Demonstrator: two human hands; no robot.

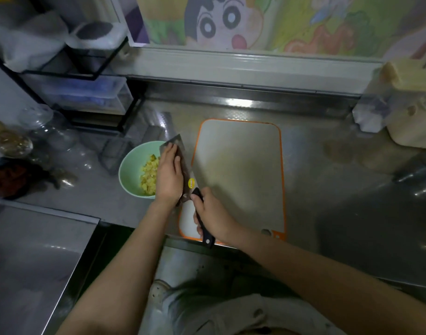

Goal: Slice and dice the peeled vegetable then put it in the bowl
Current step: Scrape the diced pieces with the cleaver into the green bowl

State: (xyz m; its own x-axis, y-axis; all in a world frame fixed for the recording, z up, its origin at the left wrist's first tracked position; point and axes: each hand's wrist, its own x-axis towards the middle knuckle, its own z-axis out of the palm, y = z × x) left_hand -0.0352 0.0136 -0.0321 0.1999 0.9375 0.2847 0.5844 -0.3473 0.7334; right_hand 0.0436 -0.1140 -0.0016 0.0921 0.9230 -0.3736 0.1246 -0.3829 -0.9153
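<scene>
A pale green bowl [129, 172] stands on the steel counter left of the cutting board and holds several yellow vegetable dice [149, 174]. A cleaver [185, 165] is tilted over the bowl's right rim, its blade above the dice. My right hand [213, 215] grips the cleaver's black handle. My left hand [169, 174] lies flat with straight fingers against the blade's side, over the bowl. The white cutting board with an orange rim [241, 170] is bare.
A black wire rack with plastic containers [86, 93] stands at the back left. Glass jars [35, 131] sit at the far left. A pale container [410, 122] stands at the right. A steel sink [33, 262] lies at the lower left.
</scene>
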